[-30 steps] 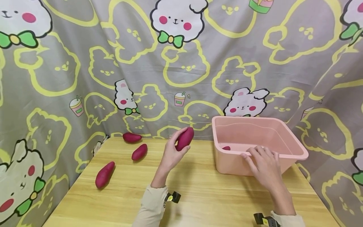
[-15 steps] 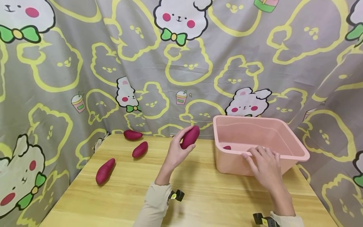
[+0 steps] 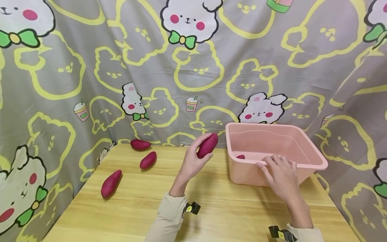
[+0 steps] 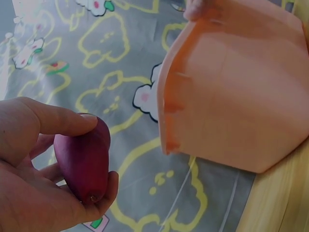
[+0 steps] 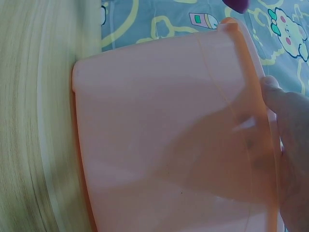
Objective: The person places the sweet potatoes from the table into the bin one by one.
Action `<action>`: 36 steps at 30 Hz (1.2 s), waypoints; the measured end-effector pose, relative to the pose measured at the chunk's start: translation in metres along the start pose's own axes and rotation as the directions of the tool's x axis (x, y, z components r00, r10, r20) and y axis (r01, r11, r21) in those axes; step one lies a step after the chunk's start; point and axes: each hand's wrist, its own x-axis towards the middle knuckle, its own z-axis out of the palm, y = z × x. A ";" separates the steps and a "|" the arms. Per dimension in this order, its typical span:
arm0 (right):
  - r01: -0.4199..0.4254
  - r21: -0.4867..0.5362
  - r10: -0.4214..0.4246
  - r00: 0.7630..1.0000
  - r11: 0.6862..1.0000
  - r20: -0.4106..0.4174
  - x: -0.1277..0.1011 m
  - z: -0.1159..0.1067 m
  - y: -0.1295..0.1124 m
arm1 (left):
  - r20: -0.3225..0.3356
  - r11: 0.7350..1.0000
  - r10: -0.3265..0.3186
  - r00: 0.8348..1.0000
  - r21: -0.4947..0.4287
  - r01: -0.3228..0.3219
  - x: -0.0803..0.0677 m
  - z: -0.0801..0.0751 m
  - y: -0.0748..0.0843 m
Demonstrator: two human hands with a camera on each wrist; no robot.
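Note:
A purple-red sweet potato [image 3: 208, 146] is held up over the table in my left hand [image 3: 191, 164], left of a pink plastic bin [image 3: 246, 173]. Close up in the left wrist view, thumb and fingers curl round the sweet potato [image 4: 83, 162], its narrow end free. My right hand [image 3: 284, 179] grips the bin's near rim, fingers over the edge and thumb outside; the right wrist view has the thumb [image 5: 271, 92] against the rim. Inside the bin, part of another sweet potato [image 3: 241, 157] shows; the near wall hides the rest of the floor.
Three more sweet potatoes lie on the left of the wooden table [image 3: 217, 215]: one at the back [image 3: 140, 145], one a little nearer [image 3: 148, 160], and one farther forward [image 3: 111, 184]. A grey patterned curtain [image 3: 199, 67] hangs behind the table and at both sides.
My left hand has moved right, towards the bin, carrying the sweet potato. The right hand stays on the rim, and the bin and the other sweet potatoes have not moved.

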 end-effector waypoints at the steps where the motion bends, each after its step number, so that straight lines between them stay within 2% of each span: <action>1: 0.000 0.001 0.000 1.000 1.000 0.000 0.000 0.000 0.000 | 0.003 1.000 -0.001 1.000 0.003 0.001 0.000 0.001 0.000; 18: 0.008 -0.012 -0.008 1.000 1.000 -0.007 0.000 0.000 0.000 | 0.023 0.999 0.051 0.998 0.000 -0.051 0.007 0.012 0.007; 25: 0.008 -0.001 -0.008 1.000 1.000 -0.016 -0.001 0.001 0.000 | 0.043 0.999 0.035 0.998 -0.018 -0.034 0.010 0.018 0.010; 36: 0.005 -0.004 -0.005 1.000 1.000 -0.014 0.000 0.001 0.000 | 0.059 0.999 0.037 0.998 0.005 -0.037 0.012 0.025 0.014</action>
